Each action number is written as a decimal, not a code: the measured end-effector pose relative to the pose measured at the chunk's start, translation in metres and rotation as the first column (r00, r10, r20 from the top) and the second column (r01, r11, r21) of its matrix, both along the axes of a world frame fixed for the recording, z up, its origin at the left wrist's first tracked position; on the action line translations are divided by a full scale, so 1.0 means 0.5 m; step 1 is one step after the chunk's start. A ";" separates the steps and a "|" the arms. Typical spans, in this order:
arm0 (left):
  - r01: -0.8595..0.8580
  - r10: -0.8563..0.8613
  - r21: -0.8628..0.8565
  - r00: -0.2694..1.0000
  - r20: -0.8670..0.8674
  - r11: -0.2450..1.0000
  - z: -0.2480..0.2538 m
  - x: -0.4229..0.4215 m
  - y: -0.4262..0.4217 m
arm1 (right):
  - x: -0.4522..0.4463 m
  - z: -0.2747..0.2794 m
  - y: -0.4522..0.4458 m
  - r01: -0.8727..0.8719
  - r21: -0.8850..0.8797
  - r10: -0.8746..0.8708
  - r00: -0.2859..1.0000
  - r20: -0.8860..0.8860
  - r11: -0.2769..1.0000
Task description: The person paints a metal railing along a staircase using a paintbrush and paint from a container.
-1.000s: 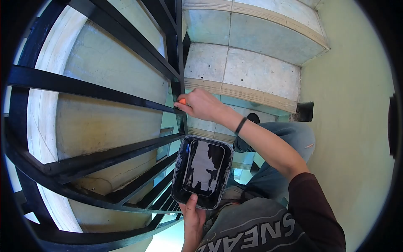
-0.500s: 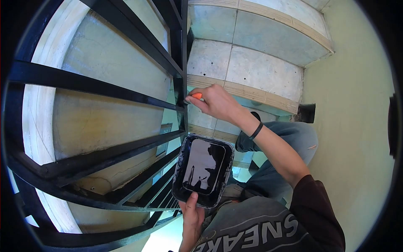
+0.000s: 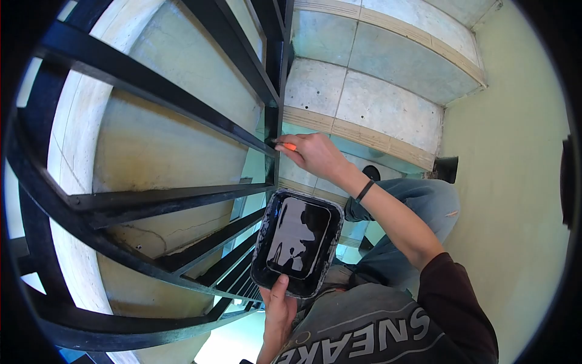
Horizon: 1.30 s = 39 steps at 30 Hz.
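My right hand [image 3: 315, 153] is closed around a paintbrush [image 3: 288, 146] with an orange handle. The brush's tip meets the black metal railing [image 3: 271, 124] near the foot of a slanted bar; the bristles are mostly hidden. Lower down, my left hand [image 3: 279, 309] grips the near edge of a black plastic tray [image 3: 260, 273], thumb over the rim and fingers underneath. Glossy black paint [image 3: 297, 236] lies in the tray, reflecting light, and dried smears mark its rim. The tray sits close beside the railing.
Tiled stairs [image 3: 388, 112] with beige ridged edges climb ahead on the right. A pale green wall [image 3: 515, 182] bounds the right side. Several black bars fan out leftward, with a stained ledge [image 3: 157, 151] behind them. My bent leg [image 3: 418, 200] is on the stairs.
The view has shifted, so the railing and stairs appear farther right. My right hand and brush sit slightly lower along the railing. The left hand still holds the tray.
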<state>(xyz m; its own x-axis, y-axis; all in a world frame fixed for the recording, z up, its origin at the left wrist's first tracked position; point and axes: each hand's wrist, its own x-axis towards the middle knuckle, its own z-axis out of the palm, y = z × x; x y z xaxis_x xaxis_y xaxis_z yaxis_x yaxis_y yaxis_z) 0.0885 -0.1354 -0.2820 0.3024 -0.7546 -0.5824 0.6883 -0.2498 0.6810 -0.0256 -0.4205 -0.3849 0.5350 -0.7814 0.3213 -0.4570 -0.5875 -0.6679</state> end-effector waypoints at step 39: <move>-0.037 0.035 0.028 0.998 0.060 0.999 0.018 0.033 0.107 | 0.032 -0.006 0.065 0.068 -0.117 -0.060 0.996 0.072 0.991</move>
<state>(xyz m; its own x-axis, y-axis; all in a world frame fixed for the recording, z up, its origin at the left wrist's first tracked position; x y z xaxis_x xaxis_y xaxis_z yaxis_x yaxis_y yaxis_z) 0.1051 -0.0819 -0.2730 0.3637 -0.7256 -0.5842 0.6561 -0.2456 0.7136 -0.0097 -0.3881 -0.3880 0.4584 -0.7676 0.4480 -0.4522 -0.6354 -0.6259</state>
